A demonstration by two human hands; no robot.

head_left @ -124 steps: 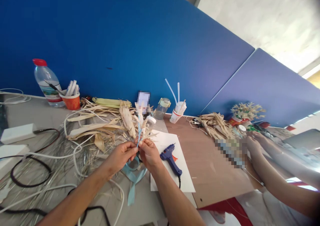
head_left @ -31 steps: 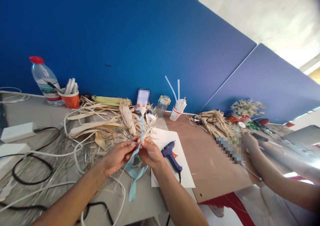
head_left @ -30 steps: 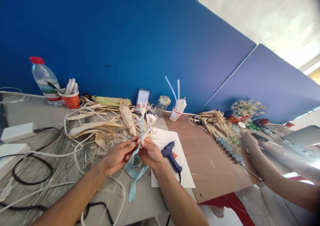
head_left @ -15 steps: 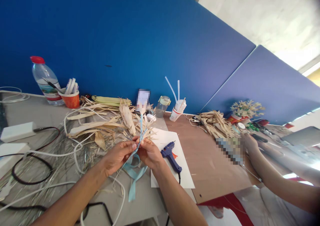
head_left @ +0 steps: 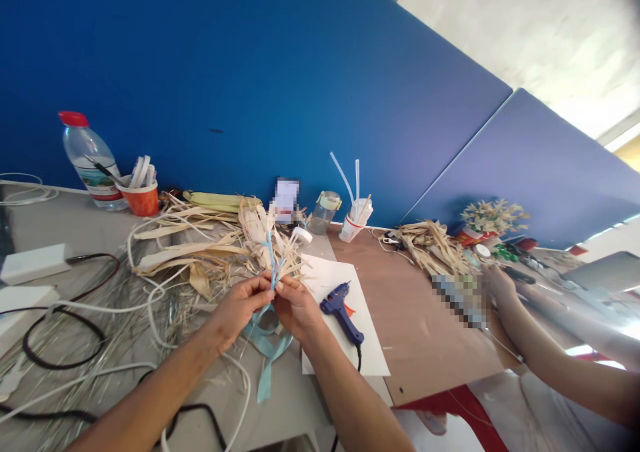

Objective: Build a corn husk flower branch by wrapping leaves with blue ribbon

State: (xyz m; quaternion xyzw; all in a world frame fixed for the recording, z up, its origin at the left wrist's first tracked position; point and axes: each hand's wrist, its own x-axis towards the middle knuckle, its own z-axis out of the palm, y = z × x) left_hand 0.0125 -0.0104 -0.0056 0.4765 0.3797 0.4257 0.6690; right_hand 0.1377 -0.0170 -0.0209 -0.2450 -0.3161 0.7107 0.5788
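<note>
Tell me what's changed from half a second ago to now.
The blue stem has swung left, its top moving away from the phone. The left hand and right hand still pinch it. The glue gun stays on the paper.

The left hand (head_left: 241, 309) and right hand (head_left: 299, 307) pinch a blue-wrapped stem (head_left: 271, 255) between their fingertips, above a roll of light-blue ribbon (head_left: 265, 382) on the counter (head_left: 297, 405). Just right of the right hand, a glue gun (head_left: 343, 313) lies on white paper (head_left: 373, 362). Dried corn husks (head_left: 183, 259) spread beyond the left hand; near the blue partition (head_left: 240, 79) stand a red-capped bottle (head_left: 93, 162), an orange cup (head_left: 142, 202) of pens and a lidded jar (head_left: 321, 219).
</note>
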